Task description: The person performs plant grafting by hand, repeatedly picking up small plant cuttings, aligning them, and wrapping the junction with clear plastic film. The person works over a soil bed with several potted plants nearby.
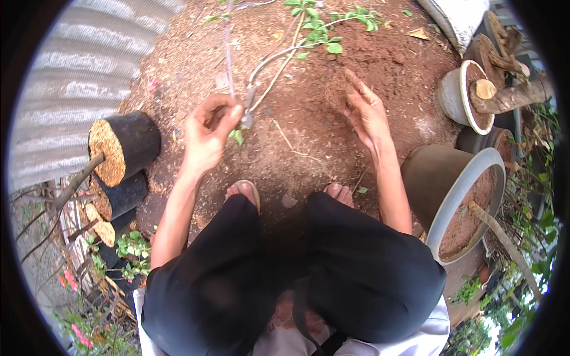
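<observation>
Work sat on the ground (279, 163), with the stem (270, 58) just left of centre, its leaves (323, 32) reaching up and to the right. A grey wrap (249, 98) showed low on the stem, just beside the left hand (209, 127); a thin clear strip (228, 53) ran up from those fingertips. Left hand: thumb and fingers curled into a ring, tips close together; could not tell whether they pinched the strip or the wrap. Right hand (367, 113): fingers loosely spread over loose soil (398, 65), well apart from the stem, nothing seen in it. Step in hand, by judgement: handling the strip at the wrapped joint. The next move would likely call for the right hand to come across and steady the stem while the left hand kept the strip taut, without bending the joint. Edges: metal sheet (95, 65) and black pot (142, 139) bounded the left, big pot (424, 172) and white pot (454, 95) the right, 2 feet (243, 191) the near side. Most room lay between the 2 hands, where a twig (288, 139) rested; outward sweeps had less.
</observation>
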The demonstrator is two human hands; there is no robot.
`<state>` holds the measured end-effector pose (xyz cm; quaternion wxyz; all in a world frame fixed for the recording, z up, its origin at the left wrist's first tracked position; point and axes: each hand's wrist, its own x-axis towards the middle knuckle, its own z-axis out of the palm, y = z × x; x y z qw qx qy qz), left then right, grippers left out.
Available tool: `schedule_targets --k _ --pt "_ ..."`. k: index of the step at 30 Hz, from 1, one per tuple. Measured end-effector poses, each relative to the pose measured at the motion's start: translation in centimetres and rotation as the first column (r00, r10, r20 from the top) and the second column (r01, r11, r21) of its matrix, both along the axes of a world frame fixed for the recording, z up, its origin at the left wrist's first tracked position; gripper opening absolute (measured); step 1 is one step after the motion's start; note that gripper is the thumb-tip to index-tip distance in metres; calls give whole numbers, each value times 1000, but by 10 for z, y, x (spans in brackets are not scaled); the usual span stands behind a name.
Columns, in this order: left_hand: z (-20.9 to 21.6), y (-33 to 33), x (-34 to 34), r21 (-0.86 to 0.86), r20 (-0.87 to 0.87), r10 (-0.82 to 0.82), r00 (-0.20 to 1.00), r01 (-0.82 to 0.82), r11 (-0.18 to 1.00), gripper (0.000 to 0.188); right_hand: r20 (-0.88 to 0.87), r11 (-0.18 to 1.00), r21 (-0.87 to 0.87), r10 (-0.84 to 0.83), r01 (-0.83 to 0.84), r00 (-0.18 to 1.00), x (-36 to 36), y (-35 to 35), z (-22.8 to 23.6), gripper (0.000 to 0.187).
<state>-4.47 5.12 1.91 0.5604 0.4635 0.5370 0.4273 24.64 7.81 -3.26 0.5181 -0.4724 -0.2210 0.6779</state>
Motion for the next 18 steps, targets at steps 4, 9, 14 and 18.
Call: schedule_targets --k 4,9,14,18 --pt "1 -5 2 18 17 23 1000 -23 1000 15 66 982 -141 136 -126 989 -31 -1 14 38" --pt "-2 -8 5 -30 52 7 999 -5 1000 15 190 969 -150 221 -194 957 -44 -12 7 34" --pt "-9 -6 11 -20 141 -11 990 14 1000 16 59 961 -113 262 -254 963 -69 -20 24 33" --pt "-8 -6 14 -28 151 -59 987 64 998 18 -136 926 -109 346 -361 928 -78 -25 38 36"
